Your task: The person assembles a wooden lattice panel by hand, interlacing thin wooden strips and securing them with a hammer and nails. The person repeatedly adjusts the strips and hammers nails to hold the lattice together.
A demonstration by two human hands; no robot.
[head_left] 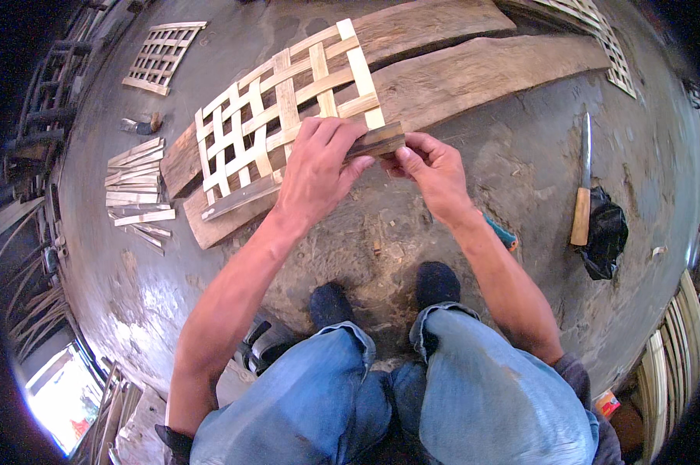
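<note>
Over my denim-clad knees (381, 395), my left hand (316, 170) and right hand (435, 174) both grip the bamboo strip (381, 142) at the woven lattice's (288, 108) near edge; I'd keep it level while pressing it in snugly.

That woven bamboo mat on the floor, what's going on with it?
A seated person works at the near edge of a woven bamboo mat lying on wooden planks. The left hand and right hand both grip a dark strip at that edge. A knife and loose strips lie aside.
</note>
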